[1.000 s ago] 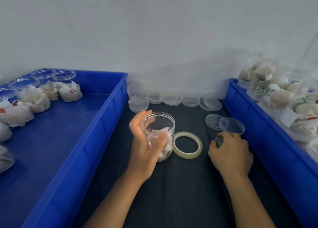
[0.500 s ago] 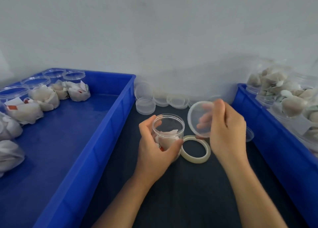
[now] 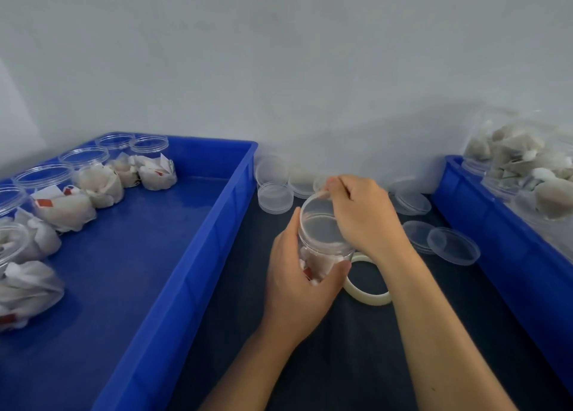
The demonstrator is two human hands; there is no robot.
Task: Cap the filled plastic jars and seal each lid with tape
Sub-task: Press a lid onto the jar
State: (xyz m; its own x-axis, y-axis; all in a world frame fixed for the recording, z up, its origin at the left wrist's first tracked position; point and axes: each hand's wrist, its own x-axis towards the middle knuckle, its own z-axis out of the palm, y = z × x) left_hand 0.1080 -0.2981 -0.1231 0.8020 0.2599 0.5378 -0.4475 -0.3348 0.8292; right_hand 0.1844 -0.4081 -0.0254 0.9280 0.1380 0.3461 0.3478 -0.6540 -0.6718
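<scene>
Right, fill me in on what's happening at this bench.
A person is capping a filled jar. The left hand grips the jar on the dark mat while the right hand sets a clear lid on its mouth. The tape roll lies unused beside it, and spare lids wait nearby.

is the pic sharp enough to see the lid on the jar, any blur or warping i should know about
Head view: the lid and jar read clearly between the left hand and right hand, lighting soft and even; the wide-angle lens bows the left blue tray and splays both trays outward; the bagged jars at far right look hazy and soft.
</scene>
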